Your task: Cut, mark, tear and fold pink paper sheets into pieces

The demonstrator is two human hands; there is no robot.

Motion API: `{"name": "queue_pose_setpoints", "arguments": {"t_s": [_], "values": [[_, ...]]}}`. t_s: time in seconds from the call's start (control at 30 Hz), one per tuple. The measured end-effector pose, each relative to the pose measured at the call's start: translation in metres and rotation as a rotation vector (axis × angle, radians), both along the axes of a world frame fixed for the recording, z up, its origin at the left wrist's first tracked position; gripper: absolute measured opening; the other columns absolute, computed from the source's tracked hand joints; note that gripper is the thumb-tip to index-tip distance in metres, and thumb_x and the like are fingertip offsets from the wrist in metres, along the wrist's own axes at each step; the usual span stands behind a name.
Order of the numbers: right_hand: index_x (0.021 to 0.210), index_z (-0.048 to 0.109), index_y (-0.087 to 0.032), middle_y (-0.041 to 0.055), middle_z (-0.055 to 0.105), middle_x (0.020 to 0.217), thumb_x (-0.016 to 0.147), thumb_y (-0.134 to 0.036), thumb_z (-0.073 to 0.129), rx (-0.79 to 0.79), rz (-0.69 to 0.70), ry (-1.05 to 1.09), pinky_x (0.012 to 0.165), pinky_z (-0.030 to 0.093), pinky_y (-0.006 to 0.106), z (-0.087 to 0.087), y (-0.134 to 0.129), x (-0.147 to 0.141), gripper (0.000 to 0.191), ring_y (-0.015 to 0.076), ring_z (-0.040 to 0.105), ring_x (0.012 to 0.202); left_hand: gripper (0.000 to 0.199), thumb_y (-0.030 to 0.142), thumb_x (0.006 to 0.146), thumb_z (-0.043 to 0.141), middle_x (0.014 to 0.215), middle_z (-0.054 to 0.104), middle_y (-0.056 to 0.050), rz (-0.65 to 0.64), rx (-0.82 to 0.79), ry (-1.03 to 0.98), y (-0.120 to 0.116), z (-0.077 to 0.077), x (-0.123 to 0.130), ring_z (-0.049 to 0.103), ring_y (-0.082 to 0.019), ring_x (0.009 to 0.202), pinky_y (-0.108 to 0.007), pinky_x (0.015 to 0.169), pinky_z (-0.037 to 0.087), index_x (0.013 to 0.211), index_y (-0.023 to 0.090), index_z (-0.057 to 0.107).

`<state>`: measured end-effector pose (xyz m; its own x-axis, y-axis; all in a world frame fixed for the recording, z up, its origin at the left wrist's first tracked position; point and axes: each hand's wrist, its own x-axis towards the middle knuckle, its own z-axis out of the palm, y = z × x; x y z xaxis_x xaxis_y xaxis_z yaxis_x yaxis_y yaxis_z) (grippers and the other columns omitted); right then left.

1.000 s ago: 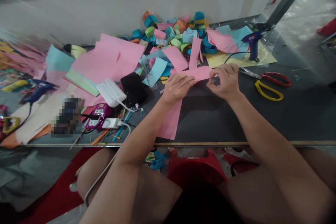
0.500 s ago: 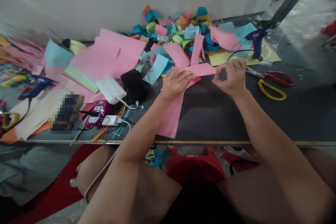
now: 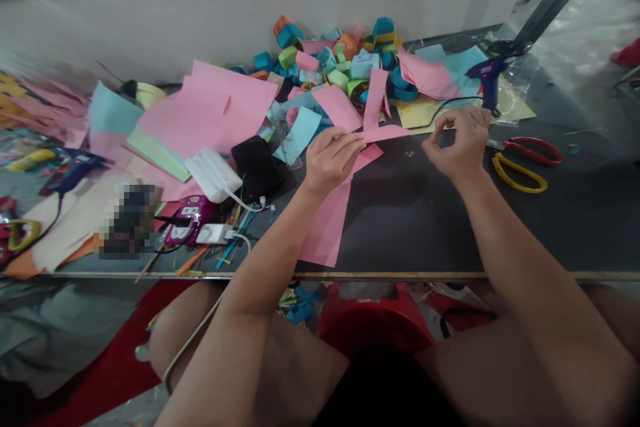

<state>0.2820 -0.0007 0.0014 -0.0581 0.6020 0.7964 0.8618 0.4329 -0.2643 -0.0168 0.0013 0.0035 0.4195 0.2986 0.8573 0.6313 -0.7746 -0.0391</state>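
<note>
My left hand (image 3: 334, 159) pinches one end of a pink paper strip (image 3: 387, 133), which points to the right over the dark table. My right hand (image 3: 459, 140) is apart from the strip, thumb and index finger curled toward each other; whether something small sits between them cannot be made out. Below my left hand lies a longer pink sheet (image 3: 327, 227). Behind the held strip an upright-looking pink strip (image 3: 375, 97) leans near the pile. Scissors with red and yellow handles (image 3: 523, 163) lie just right of my right hand.
Folded coloured paper pieces (image 3: 335, 57) are heaped at the back. A blue glue gun (image 3: 490, 80) lies at the back right. Large pink sheets (image 3: 210, 107), a white power bank (image 3: 214, 175), a black phone (image 3: 257, 165) and a purple device (image 3: 190, 219) are on the left.
My right hand has come away from the strip's right end and moved slightly right. The strip's free end now stays with my left hand alone.
</note>
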Motion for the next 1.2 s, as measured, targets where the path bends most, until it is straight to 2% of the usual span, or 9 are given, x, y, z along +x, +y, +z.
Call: {"name": "queue_pose_setpoints", "arguments": {"t_s": [0.07,0.2,0.3,0.4,0.5,0.63,0.8,0.97,1.2], "values": [[0.090,0.060,-0.025,0.0053,0.065,0.082,0.087,-0.034,0.064,-0.053,0.084,0.126,0.089,0.051,0.050,0.000,-0.004,-0.013,0.010,0.0268,0.064,0.084,0.020,0.029,0.108,0.060,0.101,0.085,-0.006,0.059,0.034,0.004,-0.003,0.002,0.003,0.079,-0.021,0.094,-0.040,0.087,0.064,0.106,0.022,0.078],[0.096,0.066,-0.025,0.0027,0.069,0.081,0.093,-0.072,0.060,-0.368,0.407,0.541,0.071,0.052,0.037,-0.004,-0.017,-0.057,0.048,0.0202,0.063,0.074,0.018,0.025,0.107,0.061,0.099,0.085,-0.004,0.028,0.157,0.058,-0.014,0.004,0.016,0.080,-0.017,0.088,-0.033,0.081,0.065,0.104,0.021,0.078],[0.075,0.061,-0.024,0.0000,0.058,0.065,0.092,-0.084,0.053,-0.417,0.376,0.567,0.060,0.045,0.033,-0.006,-0.026,-0.076,0.063,0.0167,0.054,0.062,0.019,0.027,0.108,0.061,0.104,0.085,-0.003,-0.067,0.138,0.202,-0.022,0.005,0.023,0.081,-0.017,0.095,-0.031,0.082,0.066,0.110,0.021,0.078],[0.073,0.064,-0.023,0.0018,0.058,0.061,0.104,-0.072,0.039,-0.312,0.211,0.353,0.062,0.047,0.034,-0.002,-0.028,-0.071,0.063,0.0179,0.057,0.061,0.027,0.040,0.107,0.062,0.108,0.085,-0.005,-0.091,0.113,0.255,-0.024,0.003,0.024,0.080,-0.020,0.104,-0.034,0.086,0.066,0.116,0.020,0.077],[0.114,0.076,-0.024,0.0107,0.079,0.100,0.109,-0.056,0.037,-0.135,0.128,0.082,0.094,0.055,0.045,0.004,-0.025,-0.056,0.051,0.0272,0.074,0.103,0.033,0.044,0.105,0.065,0.123,0.082,-0.008,-0.043,0.097,0.136,-0.022,-0.002,0.022,0.078,-0.023,0.117,-0.037,0.102,0.061,0.130,0.022,0.073],[0.147,0.064,-0.026,0.0121,0.073,0.141,0.111,-0.038,0.037,-0.113,0.172,-0.172,0.118,0.043,0.053,0.009,-0.024,-0.050,0.047,0.0294,0.064,0.138,0.036,0.047,0.109,0.056,0.137,0.077,-0.004,0.066,-0.176,0.168,-0.024,-0.004,0.021,0.072,-0.021,0.130,-0.036,0.114,0.053,0.138,0.031,0.071],[0.146,0.066,-0.031,0.0076,0.078,0.133,0.110,-0.031,0.041,-0.169,0.216,-0.237,0.119,0.043,0.051,0.006,-0.027,-0.059,0.043,0.0267,0.067,0.133,0.036,0.030,0.115,0.042,0.128,0.081,-0.005,-0.008,-0.248,0.266,-0.025,0.002,0.022,0.073,-0.018,0.127,-0.033,0.109,0.055,0.128,0.024,0.076],[0.154,0.057,-0.026,0.0070,0.082,0.109,0.105,-0.040,0.054,-0.166,0.282,-0.141,0.115,0.046,0.052,-0.001,-0.022,-0.053,0.051,0.0289,0.070,0.120,0.030,0.024,0.113,0.049,0.109,0.085,-0.004,0.015,-0.067,0.172,-0.022,0.002,0.022,0.080,-0.020,0.101,-0.035,0.086,0.059,0.111,0.020,0.079],[0.142,0.059,-0.025,0.0069,0.080,0.107,0.100,-0.043,0.057,-0.158,0.318,-0.075,0.110,0.048,0.052,-0.002,-0.020,-0.051,0.046,0.0297,0.073,0.111,0.029,0.029,0.112,0.050,0.101,0.085,-0.004,0.037,-0.069,0.189,-0.022,0.004,0.025,0.079,-0.020,0.096,-0.035,0.079,0.057,0.105,0.020,0.077]]}}
